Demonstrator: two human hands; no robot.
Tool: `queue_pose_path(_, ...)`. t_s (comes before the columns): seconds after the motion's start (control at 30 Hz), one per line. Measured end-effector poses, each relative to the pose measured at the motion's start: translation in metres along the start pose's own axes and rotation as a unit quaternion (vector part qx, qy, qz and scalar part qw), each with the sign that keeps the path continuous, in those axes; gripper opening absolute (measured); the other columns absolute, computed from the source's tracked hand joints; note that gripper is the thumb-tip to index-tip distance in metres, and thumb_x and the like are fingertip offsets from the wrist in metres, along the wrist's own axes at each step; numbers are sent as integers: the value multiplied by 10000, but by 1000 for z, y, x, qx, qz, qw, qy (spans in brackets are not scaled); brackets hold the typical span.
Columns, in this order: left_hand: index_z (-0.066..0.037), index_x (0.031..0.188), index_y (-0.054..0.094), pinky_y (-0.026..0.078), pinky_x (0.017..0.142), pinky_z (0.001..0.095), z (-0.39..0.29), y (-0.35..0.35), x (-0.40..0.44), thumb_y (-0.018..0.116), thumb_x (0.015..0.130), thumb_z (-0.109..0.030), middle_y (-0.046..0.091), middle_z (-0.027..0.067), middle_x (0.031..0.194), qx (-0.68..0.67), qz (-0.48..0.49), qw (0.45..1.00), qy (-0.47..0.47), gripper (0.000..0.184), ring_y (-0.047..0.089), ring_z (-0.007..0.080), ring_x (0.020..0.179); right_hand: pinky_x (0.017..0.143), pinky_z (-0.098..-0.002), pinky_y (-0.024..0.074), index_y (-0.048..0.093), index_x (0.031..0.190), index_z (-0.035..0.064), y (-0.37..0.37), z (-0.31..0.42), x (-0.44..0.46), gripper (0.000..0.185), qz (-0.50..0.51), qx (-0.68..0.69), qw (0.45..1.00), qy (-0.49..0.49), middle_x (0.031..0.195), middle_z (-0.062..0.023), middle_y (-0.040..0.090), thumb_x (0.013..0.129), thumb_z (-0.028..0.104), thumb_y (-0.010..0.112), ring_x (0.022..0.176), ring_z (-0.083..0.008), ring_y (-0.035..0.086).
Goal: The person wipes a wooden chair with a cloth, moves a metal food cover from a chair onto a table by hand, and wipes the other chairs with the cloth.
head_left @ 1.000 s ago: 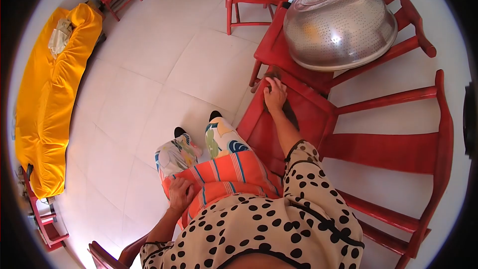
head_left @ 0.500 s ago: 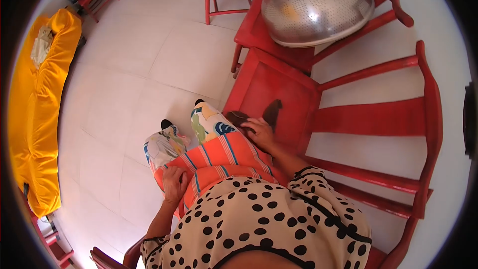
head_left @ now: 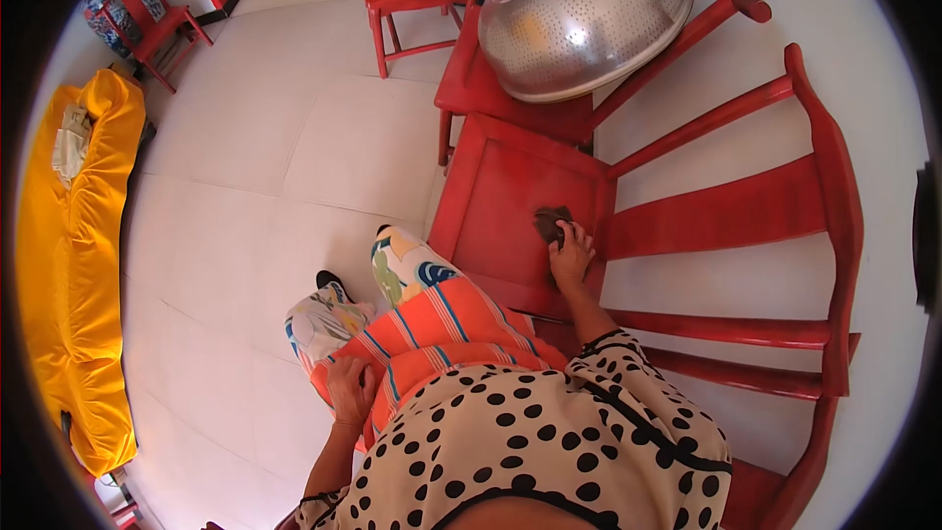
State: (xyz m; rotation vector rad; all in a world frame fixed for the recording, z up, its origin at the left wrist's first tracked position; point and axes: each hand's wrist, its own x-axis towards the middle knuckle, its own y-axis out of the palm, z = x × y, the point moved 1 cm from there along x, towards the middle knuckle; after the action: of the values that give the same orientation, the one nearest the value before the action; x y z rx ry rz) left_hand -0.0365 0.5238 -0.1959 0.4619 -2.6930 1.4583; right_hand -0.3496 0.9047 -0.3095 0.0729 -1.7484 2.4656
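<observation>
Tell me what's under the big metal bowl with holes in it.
Part of a red chair seat shows below the rim of the upside-down metal bowl. The bowl covers the rest, so whether anything lies beneath it cannot be seen.

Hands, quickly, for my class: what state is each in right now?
Left hand: open, fingers loosely bent, resting on the apron.
Right hand: on the cloth; whether it grips cannot be told.

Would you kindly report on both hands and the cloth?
Right hand on dark cloth, atop chair seat. Left hand on lap. Metal dome clear of cloth.
</observation>
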Motion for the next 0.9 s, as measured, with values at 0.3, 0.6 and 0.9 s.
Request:
queue_pose_path(0.3, -52, 829, 613, 392, 679, 433, -1, 0, 1, 642, 807, -81, 558, 121, 767, 5, 12, 1000, -12, 46, 542, 327, 746, 967, -567, 403, 588, 1265, 240, 17, 32, 68, 454, -46, 18, 998, 42, 1308, -74, 550, 823, 193, 683, 1220, -345, 502)
queue_pose_path(0.6, -48, 823, 621, 401, 686, 453, -3, -1, 4, 643, 816, -111, 572, 129, 765, 21, 39, 999, -3, 67, 557, 344, 756, 954, -545, 409, 594, 1272, 255, 19, 38, 69, 445, -56, 32, 998, 5, 1332, -62, 555, 835, 246, 684, 1205, -336, 506)
queue_pose_path(0.9, -73, 816, 636, 412, 701, 441, -7, -2, 9, 660, 797, -131, 585, 93, 776, 30, 59, 998, -10, 66, 572, 310, 781, 971, -544, 408, 610, 1277, 254, 21, 31, 67, 424, -48, 53, 997, 7, 1357, -63, 552, 859, 284, 675, 1228, -330, 498)
